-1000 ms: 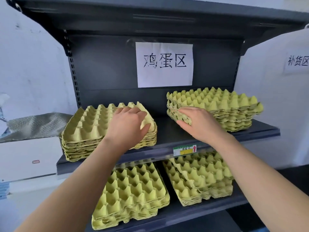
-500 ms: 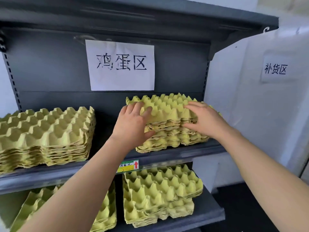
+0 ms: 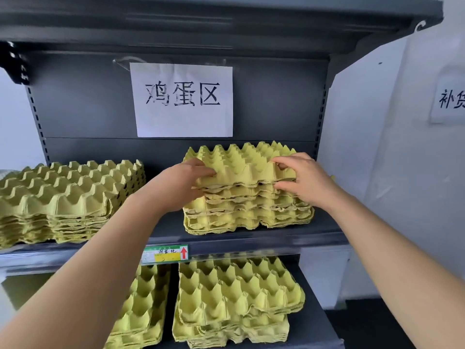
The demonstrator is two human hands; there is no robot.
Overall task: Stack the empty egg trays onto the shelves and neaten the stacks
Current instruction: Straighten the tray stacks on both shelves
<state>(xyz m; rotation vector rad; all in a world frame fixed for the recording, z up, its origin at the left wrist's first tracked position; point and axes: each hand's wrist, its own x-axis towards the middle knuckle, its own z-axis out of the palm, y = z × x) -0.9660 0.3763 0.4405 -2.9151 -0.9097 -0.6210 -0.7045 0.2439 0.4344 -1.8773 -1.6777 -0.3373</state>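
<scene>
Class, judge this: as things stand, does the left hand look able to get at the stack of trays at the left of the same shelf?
Probably yes. The left hand grips the right stack, yet the left stack sits open-fronted alongside, nothing between them.

- Left hand [image 3: 185, 183] is bare: no glove, ring or band shows on it.
- Right hand [image 3: 305, 181] is bare as well, nothing worn on its fingers [image 3: 283, 161].
- Both forearms, running in from the lower corners of the frame, are uncovered; no sleeve, watch or bracelet is in sight.
</scene>
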